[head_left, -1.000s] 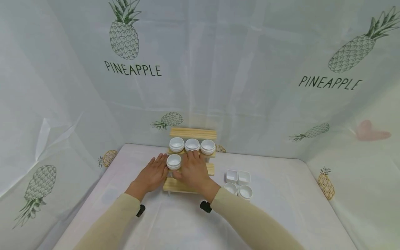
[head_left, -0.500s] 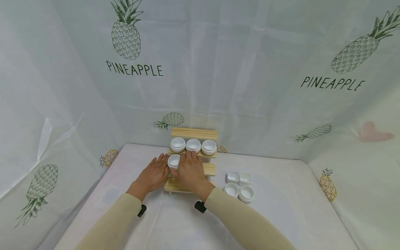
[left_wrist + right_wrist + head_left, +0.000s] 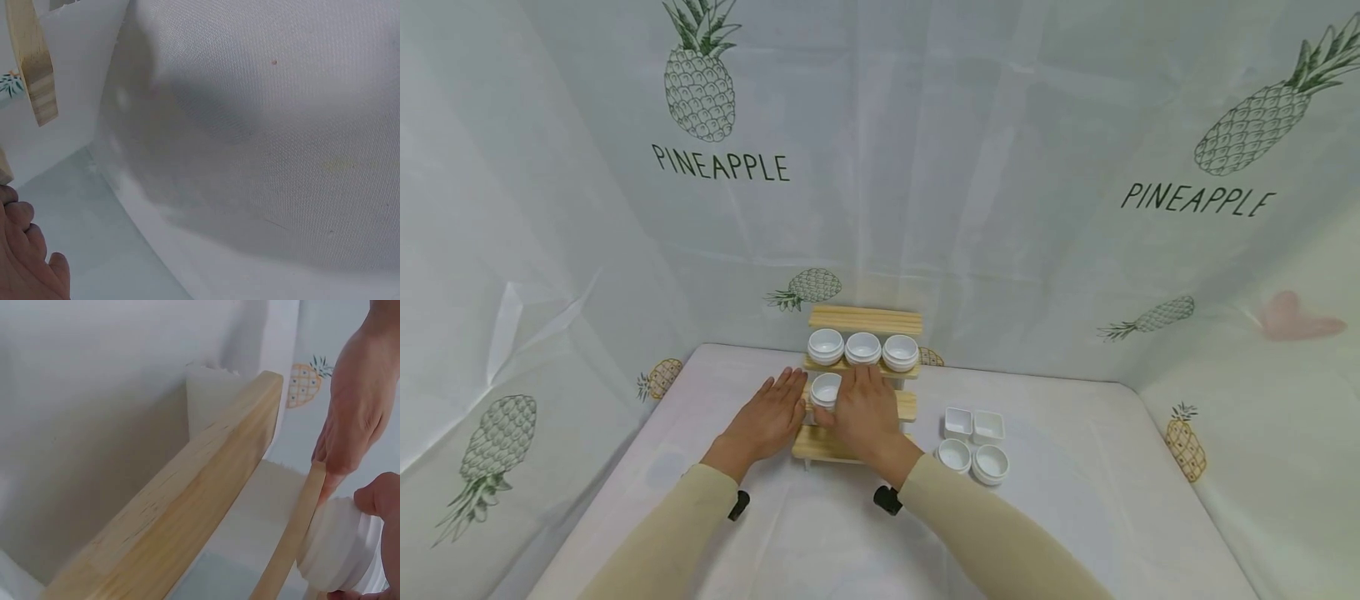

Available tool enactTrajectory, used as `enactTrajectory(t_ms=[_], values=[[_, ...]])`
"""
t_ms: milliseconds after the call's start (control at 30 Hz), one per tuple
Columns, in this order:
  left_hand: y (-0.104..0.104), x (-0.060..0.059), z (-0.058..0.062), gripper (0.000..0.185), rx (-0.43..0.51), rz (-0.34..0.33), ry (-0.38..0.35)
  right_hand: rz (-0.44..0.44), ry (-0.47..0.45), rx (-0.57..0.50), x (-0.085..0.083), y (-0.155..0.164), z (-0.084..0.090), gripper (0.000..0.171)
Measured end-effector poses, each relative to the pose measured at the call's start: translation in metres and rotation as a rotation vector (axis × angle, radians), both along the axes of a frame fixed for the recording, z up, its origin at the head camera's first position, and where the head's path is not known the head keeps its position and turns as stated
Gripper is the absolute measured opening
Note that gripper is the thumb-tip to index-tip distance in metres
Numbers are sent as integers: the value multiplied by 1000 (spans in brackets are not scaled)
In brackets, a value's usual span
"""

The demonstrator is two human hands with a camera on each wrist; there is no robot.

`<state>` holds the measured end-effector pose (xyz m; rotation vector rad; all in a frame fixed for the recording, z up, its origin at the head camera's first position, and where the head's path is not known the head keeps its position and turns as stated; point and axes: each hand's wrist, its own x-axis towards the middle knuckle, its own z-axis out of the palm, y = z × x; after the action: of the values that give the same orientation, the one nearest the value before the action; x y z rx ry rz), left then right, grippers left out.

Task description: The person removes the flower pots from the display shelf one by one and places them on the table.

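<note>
The right hand rested over the middle step of the wooden stepped rack, its thumb and fingers curled against a stack of small round white bowls. That stack stood at the left end of the middle step. The left hand lay flat on the bench just beside the rack's left side, its fingers straight and holding nothing; its fingertips were near the stack, but contact could not be confirmed. On the step above, three more stacks of round bowls stood side by side. The top step carried nothing visible. To the right of the rack, apart from it, two square dishes and two round dishes sat grouped on the bench.
</note>
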<state>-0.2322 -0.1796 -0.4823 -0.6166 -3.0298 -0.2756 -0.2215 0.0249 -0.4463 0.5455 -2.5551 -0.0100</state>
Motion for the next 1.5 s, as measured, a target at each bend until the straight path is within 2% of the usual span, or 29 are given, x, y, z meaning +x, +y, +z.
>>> enactTrajectory(t_ms=[133, 433, 633, 867, 1133, 1367, 1500], values=[[0, 0, 1, 60, 0, 0, 4, 15, -17, -34, 0, 1, 0, 70], [0, 1, 1, 60, 4, 0, 1, -9, -125, -23, -1, -2, 0, 71], [1, 1, 1, 61, 1, 1, -12, -4, -144, -50, 2, 2, 1, 81], [1, -1, 0, 61, -6, 0, -16, 33, -88, -88, 5, 14, 2, 77], [0, -2, 0, 61, -4, 0, -10, 30, -59, -101, 10, 36, 5, 74], [0, 0, 1, 61, 18, -16, 3, 21, 38, -119, 16, 71, 1, 63], [1, 1, 0, 61, 11, -20, 9, 19, 59, -145, 20, 98, 2, 59]])
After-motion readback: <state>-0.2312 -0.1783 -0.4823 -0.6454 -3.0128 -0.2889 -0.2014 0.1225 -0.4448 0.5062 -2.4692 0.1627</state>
